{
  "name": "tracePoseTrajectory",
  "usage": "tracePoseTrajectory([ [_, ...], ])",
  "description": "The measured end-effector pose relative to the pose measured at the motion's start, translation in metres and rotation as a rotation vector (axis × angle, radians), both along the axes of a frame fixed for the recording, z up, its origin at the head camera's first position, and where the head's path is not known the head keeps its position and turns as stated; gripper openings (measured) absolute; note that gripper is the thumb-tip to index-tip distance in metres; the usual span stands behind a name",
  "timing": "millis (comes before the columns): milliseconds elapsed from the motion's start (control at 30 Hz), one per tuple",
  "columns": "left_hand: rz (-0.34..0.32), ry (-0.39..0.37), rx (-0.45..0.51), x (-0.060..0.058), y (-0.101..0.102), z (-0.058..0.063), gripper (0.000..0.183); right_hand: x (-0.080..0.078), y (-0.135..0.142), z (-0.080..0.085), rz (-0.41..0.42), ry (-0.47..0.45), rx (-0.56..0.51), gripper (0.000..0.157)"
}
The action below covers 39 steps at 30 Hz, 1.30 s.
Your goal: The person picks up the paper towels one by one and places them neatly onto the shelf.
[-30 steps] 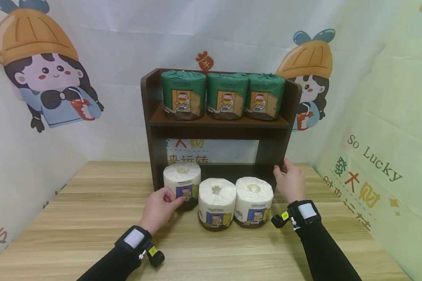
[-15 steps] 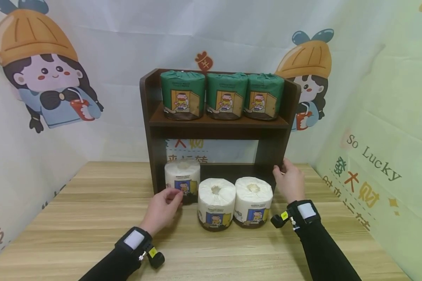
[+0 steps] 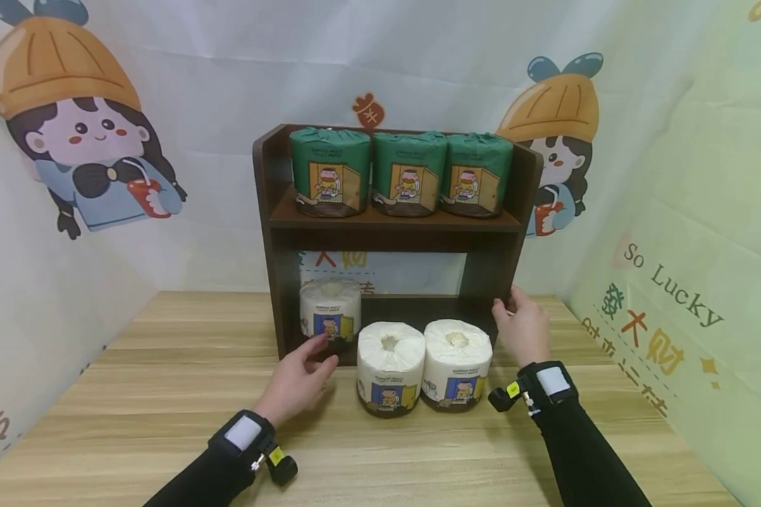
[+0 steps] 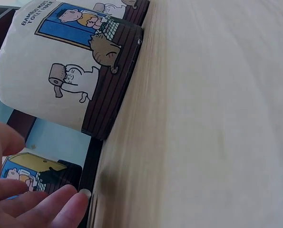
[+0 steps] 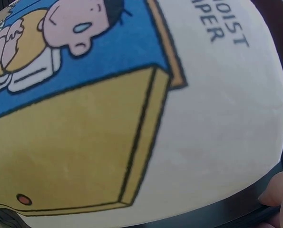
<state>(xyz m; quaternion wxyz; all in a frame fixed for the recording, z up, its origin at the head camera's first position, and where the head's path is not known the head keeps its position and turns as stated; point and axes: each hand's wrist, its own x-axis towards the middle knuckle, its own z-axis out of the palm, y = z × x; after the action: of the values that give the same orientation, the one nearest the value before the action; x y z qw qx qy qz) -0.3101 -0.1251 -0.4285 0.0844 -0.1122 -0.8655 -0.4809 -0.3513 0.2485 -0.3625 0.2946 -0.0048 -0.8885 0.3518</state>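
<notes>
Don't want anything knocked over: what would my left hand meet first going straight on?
Likely the white roll at lower left in the shelf; depth is unclear: your left hand may be touching it.

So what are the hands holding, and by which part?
The right grip holds the brown shelf by its right side's front edge; the left grip holds nothing.

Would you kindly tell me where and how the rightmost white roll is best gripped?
The rightmost white roll is probably best held round its upright curved wall, from the front right: the middle white roll crowds its left and the shelf stands behind.
</notes>
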Motion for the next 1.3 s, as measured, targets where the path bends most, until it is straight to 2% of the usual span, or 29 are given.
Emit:
tracePoseTrajectory([
  [267, -0.015, 0.013, -0.012, -0.002, 0.000, -0.002, 0.051, -0.001, 0.001, -0.001, -0.009, 0.007, 0.007, 0.031],
  [467, -0.054, -0.008, 0.041, -0.002, 0.002, 0.000, 0.053, -0.002, 0.002, -0.002, -0.010, 0.012, 0.007, 0.032],
  [600, -0.107, -0.030, 0.088, 0.000, 0.007, 0.005, 0.067, -0.003, 0.001, -0.003, -0.010, 0.011, 0.010, 0.032],
  [900, -0.148, -0.117, 0.064, -0.002, 0.037, 0.020, 0.093, -0.003, 0.001, -0.003, -0.014, 0.031, 0.010, 0.028],
  [1133, -0.210, -0.116, 0.082, -0.006, 0.054, 0.013, 0.117, -0.002, 0.001, -0.002, -0.007, 0.016, 0.007, 0.031],
  [1300, -0.307, -0.076, 0.109, -0.003, 0.054, 0.007, 0.119, -0.002, 0.000, -0.002, -0.005, 0.009, 0.000, 0.031],
])
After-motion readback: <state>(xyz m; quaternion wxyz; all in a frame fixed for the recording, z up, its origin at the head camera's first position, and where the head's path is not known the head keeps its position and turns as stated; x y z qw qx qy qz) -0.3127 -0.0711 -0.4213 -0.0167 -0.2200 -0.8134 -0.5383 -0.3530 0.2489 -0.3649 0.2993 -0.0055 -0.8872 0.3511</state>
